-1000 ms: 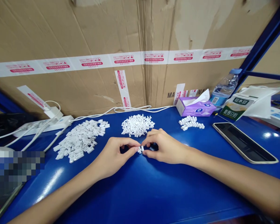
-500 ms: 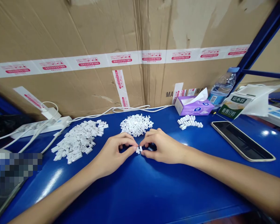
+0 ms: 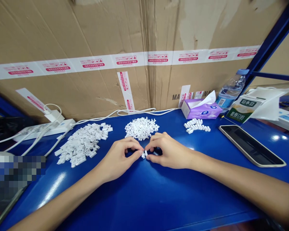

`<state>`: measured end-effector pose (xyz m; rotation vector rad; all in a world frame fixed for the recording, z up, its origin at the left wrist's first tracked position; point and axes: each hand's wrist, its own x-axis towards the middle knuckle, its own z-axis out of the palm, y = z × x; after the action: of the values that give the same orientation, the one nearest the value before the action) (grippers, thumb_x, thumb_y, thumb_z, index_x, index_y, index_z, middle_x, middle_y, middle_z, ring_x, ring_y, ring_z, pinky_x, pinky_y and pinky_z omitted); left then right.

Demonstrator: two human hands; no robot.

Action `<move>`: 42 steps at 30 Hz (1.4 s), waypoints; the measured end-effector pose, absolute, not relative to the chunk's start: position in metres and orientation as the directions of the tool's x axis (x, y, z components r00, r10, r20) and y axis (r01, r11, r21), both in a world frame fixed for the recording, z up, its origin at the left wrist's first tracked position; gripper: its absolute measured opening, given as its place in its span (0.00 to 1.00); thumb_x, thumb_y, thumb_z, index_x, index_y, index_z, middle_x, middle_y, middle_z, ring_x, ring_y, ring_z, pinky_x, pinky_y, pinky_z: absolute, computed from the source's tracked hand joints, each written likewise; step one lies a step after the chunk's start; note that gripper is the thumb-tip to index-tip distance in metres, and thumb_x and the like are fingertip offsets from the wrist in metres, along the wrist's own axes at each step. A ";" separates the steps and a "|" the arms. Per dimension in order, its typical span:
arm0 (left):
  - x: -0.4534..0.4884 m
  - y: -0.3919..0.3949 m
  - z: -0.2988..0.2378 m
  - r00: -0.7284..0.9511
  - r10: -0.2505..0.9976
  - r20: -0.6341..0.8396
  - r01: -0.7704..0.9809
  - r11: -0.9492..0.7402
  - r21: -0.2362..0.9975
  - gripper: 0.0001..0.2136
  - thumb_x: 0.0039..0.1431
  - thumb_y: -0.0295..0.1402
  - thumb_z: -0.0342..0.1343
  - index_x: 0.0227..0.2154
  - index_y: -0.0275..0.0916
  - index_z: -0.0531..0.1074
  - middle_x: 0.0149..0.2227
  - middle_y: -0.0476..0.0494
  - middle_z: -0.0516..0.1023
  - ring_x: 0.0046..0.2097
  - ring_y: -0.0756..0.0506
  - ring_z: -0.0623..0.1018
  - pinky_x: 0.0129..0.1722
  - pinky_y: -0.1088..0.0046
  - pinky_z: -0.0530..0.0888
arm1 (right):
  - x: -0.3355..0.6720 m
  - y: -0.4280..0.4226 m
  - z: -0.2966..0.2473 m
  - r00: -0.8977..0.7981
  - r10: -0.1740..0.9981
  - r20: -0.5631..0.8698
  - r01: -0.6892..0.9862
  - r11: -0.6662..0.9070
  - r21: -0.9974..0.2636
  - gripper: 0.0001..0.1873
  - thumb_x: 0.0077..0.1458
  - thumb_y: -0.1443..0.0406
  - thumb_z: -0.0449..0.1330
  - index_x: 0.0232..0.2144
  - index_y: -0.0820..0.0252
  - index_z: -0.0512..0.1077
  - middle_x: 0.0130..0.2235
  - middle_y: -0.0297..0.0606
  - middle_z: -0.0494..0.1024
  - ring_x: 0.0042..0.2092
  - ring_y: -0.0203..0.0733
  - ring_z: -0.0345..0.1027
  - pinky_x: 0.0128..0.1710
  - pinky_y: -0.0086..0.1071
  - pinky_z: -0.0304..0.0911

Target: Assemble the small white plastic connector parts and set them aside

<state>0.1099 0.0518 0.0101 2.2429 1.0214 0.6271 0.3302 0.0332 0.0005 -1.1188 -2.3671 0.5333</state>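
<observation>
Blue-topped workbench [image 3: 144, 205] before a taped cardboard carton [image 3: 86, 32]. Left fingertips [image 3: 140, 152] and right fingertips [image 3: 148, 154] meet from opposite sides, pinching one small white plastic piece [image 3: 144, 154] above the bench top, near mid-view. Remaining fingers curl inward, not spread. Fingertips cover much of the piece, so its shape, and whether it is one part or two joined, cannot be made out. Against the frames of a moment ago, the pinch and the piece have barely shifted; no clear change of grip shows. Left hand [image 3: 118, 157] and right hand [image 3: 170, 150] sit close together, with the forearms running to the lower corners and cut off by the frame. Just ahead lies a heap of small white parts [image 3: 141, 128]. To the left is a larger pile of white plastic clips [image 3: 80, 142], to the right a short cluster of linked white pieces [image 3: 197, 125]. Further right lies a smartphone [image 3: 251, 146]. Bottom-left corner is pixelated and unreadable.
</observation>
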 end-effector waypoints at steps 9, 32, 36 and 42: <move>0.111 0.051 0.008 0.531 0.826 0.187 0.548 -0.503 0.668 0.04 0.59 0.31 0.60 0.35 0.44 0.80 0.35 0.50 0.79 0.34 0.47 0.74 0.34 0.70 0.69 | 0.329 0.033 0.001 -0.557 0.795 0.241 0.613 0.589 -0.527 0.08 0.57 0.67 0.66 0.40 0.56 0.80 0.35 0.35 0.77 0.41 0.42 0.68 0.45 0.39 0.54; 0.107 0.053 0.009 0.617 0.749 0.243 0.486 -0.605 0.631 0.05 0.58 0.31 0.60 0.35 0.44 0.81 0.37 0.47 0.79 0.37 0.46 0.75 0.34 0.70 0.69 | 0.334 0.036 -0.003 -0.562 0.783 0.267 0.602 0.608 -0.518 0.06 0.57 0.66 0.65 0.39 0.57 0.79 0.36 0.35 0.78 0.40 0.41 0.69 0.44 0.38 0.55; 0.107 0.052 0.007 0.605 0.759 0.240 0.498 -0.596 0.630 0.05 0.60 0.32 0.61 0.35 0.45 0.81 0.36 0.48 0.79 0.36 0.47 0.74 0.34 0.70 0.68 | 0.333 0.036 -0.002 -0.565 0.780 0.269 0.600 0.612 -0.516 0.07 0.57 0.67 0.65 0.39 0.58 0.79 0.35 0.34 0.77 0.39 0.40 0.68 0.42 0.37 0.55; 0.107 0.052 0.004 0.585 0.774 0.242 0.509 -0.583 0.633 0.04 0.59 0.32 0.62 0.34 0.45 0.82 0.35 0.48 0.79 0.36 0.47 0.74 0.34 0.71 0.68 | 0.333 0.036 -0.002 -0.568 0.775 0.276 0.602 0.620 -0.503 0.07 0.57 0.68 0.64 0.39 0.57 0.79 0.35 0.34 0.77 0.40 0.41 0.68 0.42 0.37 0.53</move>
<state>0.1072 0.0521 0.0045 2.3101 1.0205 0.6950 0.3327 0.0355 -0.0019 -1.0857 -2.3717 0.4916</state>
